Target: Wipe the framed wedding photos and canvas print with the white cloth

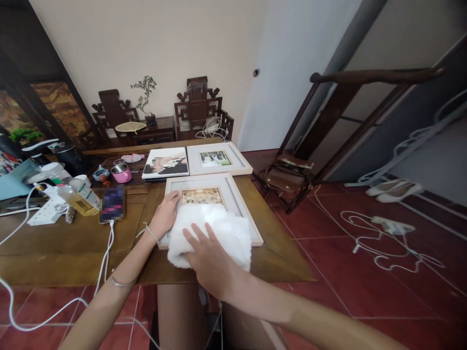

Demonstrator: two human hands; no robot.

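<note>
A light wooden picture frame (pixel 245 209) lies flat on the table, with a pale mat around a brownish picture. My left hand (pixel 167 210) rests along its left side, fingers curled at the edge. Under my right hand (pixel 210 260) is a fluffy white cloth (pixel 229 233), covering the frame's lower middle and hanging past its near edge. The right fingers lie spread over the cloth, and its edge is held near the thumb. Just behind is a second pale frame (pixel 239 158) with a green outdoor photo. A flat picture panel (pixel 178 158) sits to that frame's left.
On the wooden table's (pixel 127 257) left stand a bottle of yellow liquid (pixel 80 198), a white power strip (pixel 47 210), a pink cup (pixel 122 174) and a phone-sized item (pixel 112 204) on a white cable. A dark wooden chair (pixel 328 116) holding a brown bag (pixel 284 177) is at right.
</note>
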